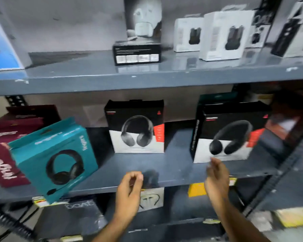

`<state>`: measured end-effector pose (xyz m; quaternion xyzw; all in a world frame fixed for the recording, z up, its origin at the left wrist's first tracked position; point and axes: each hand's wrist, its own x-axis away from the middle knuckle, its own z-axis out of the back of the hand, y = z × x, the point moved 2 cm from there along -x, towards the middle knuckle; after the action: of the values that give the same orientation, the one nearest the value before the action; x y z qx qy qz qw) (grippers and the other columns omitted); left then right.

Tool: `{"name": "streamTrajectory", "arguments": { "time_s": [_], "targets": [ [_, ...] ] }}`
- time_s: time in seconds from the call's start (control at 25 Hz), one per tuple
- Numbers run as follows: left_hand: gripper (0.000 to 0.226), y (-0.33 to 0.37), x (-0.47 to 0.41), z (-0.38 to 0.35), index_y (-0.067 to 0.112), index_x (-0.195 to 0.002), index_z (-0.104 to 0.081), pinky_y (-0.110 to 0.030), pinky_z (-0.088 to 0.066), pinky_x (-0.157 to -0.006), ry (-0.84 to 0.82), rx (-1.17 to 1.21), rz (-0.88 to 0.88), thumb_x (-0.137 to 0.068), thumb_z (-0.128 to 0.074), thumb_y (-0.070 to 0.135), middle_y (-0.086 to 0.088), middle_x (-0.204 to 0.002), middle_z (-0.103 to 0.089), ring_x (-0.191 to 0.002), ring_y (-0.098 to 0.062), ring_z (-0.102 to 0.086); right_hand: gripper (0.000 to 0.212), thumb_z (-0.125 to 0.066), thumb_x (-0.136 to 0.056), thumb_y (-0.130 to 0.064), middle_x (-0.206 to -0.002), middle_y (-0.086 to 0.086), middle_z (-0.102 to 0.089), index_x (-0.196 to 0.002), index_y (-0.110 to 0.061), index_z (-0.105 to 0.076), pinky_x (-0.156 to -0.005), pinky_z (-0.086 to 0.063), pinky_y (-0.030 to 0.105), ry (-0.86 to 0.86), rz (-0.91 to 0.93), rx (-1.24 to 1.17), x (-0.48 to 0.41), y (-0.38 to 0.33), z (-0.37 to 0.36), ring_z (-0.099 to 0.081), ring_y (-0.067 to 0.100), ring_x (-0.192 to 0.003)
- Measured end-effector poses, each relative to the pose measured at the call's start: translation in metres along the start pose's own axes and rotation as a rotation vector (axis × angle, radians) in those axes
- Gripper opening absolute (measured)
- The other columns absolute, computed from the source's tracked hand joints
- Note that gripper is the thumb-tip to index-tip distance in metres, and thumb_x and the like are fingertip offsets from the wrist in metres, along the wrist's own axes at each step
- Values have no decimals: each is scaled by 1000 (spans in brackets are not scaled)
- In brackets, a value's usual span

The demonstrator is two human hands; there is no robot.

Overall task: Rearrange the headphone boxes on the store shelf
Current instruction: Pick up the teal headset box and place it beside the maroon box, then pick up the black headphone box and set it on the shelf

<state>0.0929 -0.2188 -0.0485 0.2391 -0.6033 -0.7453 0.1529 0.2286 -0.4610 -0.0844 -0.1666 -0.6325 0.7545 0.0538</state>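
Grey painted metal shelving, seen from the front and slightly above, w/ two levels clearly in view. Picture is blurry at the edges.

Middle shelf [147,165]: 2 black-and-white headphone boxes, each square cardboard w/ a glossy print of over-ear headphones and an orange-red strip on the right side. The centre box [136,126] stands upright, set back on the shelf. The right box [229,133] stands nearer the front edge, angled a little, well apart from the centre one. 1 teal box [54,158] at left, tilted, its lower corner hanging past the shelf's front edge; it shows a black headset w/ a mic. Beside it at far left, maroon boxes [5,149] w/ white lettering, at least 2, exact count unclear.

Top shelf [94,72]: 1 flat black box [136,52] w/ white label squares, a tall grey box standing behind it. 2 white boxes [224,35] to the right show dark earbud cases; more packaging beyond is too blurred to count. 1 blue box at far left.

2 bare hands, both empty. Left hand [129,187] hovers at the shelf's front edge, fingers loosely curled inward. Right hand [217,173] is partly open, fingers extended up, tips just below the right box's bottom left corner; contact can't be told.
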Motion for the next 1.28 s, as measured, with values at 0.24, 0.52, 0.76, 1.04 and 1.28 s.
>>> {"name": "streamTrajectory", "arguments": {
  "time_s": [0.24,0.52,0.76,1.04,1.28],
  "targets": [
    [43,66,-55,-134,2,-140,-45,-7,-33,-98,-182,169,78,-99,-51,13,-5,-139,-51,-128,-14,-45,60,-55,-91,-11,-153,21,-40,-147,-6,-34,-119,-28,44,142,-21,87,-106,-34,105,-38,34,-142],
    [53,80,-68,-210,14,-149,-33,-31,-27,-115,-346,120,275,-100,-45,32,-4,-156,-38,-136,-18,-40,67,-46,-94,-5,-141,10,-55,-153,-26,-23,-95,-52,49,-247,-89,148,-153,-64,120,-63,34,-113],
    [44,78,-50,-188,16,-146,-39,-27,-16,-119,-338,128,134,-103,-42,21,-2,-158,-32,-143,-10,-27,55,-47,-96,-5,-147,18,-51,-148,-19,-38,-105,-46,43,-126,-55,18,-142,-60,130,-53,30,-131],
    [38,88,-24,-125,14,-139,-52,-39,-35,-115,-192,369,68,-102,-45,18,-4,-144,-55,-130,-16,-52,38,-62,-88,-13,-54,-14,-63,-122,-31,-63,-56,-47,25,-102,12,-110,-114,-90,125,-59,9,-56],
    [35,87,-18,-70,19,-134,-58,-41,-36,-115,-47,402,74,-101,-45,22,5,-134,-64,-125,-13,-58,37,-64,-90,-13,-41,-15,-57,-125,-22,-59,-43,-44,10,-279,57,-181,-81,-111,81,-54,-4,-41]
  ]
}}
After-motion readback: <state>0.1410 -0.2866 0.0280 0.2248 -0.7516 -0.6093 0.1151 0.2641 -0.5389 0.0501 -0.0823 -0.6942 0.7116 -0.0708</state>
